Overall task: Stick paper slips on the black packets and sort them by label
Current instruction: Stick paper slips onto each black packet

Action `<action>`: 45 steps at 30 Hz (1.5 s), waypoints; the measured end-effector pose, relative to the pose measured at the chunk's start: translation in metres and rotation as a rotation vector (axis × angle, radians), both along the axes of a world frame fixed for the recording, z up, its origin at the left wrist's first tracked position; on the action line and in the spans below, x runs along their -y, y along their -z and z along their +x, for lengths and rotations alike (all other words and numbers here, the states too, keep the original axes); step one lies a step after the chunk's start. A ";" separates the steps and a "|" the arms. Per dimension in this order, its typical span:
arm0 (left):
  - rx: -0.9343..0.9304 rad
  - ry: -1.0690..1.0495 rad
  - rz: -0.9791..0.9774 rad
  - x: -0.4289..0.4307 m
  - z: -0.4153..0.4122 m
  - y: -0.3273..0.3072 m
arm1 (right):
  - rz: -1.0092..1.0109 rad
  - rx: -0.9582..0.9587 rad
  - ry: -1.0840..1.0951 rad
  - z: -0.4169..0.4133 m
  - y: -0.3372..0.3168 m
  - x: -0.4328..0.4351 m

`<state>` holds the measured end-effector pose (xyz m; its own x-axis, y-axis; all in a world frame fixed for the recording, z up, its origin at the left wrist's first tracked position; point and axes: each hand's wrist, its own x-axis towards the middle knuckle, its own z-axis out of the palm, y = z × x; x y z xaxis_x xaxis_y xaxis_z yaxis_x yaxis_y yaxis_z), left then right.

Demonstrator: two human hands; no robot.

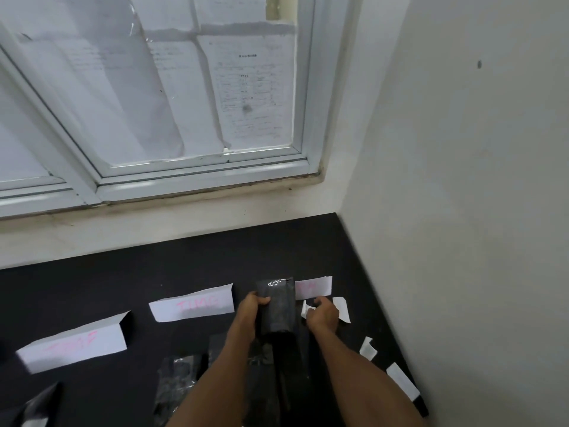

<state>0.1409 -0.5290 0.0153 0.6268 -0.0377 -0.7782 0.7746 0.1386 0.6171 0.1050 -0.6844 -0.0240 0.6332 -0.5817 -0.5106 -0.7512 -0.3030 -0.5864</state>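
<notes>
— While the left hand [253, 306] grips a black packet [276, 306] by its left edge, thumb across the front, where is the right one?

— Just beside that packet, on its right. The right hand [321, 312] is curled shut on a small paper slip [306, 309], pinched at the fingertips.

— And the packet itself?

— Held upright above the black tabletop [123, 266], near the right corner by the wall [462, 180]. More black packets [177, 380] lie in a loose heap under the forearms.

— Labels?

— Three white label papers in a row on the top. The middle label [192, 303] has pink letters, too blurred to read surely. The left label [74, 346] is blurred too. The right label [314, 286] sits partly behind the held packet.

— Spare slips?

— One [343, 308] just right of the right hand, two more [368, 349] nearer the table's right edge.
</notes>
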 end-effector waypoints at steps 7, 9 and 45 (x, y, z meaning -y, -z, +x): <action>-0.016 -0.090 -0.057 -0.012 0.004 -0.002 | 0.002 0.038 0.156 -0.004 -0.012 -0.005; -0.016 -0.123 -0.073 -0.013 0.002 -0.006 | 0.043 0.107 0.231 -0.008 -0.021 -0.007; 0.253 -0.159 -0.255 -0.195 -0.063 -0.134 | 0.011 0.457 -0.032 -0.059 -0.175 -0.251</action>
